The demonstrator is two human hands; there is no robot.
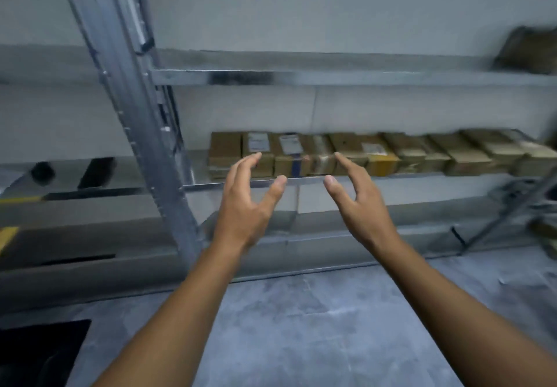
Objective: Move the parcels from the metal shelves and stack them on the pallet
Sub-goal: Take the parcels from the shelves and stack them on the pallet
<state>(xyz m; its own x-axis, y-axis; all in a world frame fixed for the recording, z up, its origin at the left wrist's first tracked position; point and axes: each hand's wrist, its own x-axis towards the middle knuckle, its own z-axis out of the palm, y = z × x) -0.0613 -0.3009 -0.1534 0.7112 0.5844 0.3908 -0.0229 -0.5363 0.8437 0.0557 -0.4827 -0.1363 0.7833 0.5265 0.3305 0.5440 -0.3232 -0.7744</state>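
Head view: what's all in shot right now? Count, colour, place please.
metal shelves: one rack, grey steel, against the pale wall
parcels: one row, count blurred, brown cardboard, on the rack's middle level
dark bundle: one, olive-brown, upper level, far right
upright post: one, grey, left of the parcels
floor: grey concrete, below
hands: two, bare; left hand and right hand open, raised before the parcels, holding nothing
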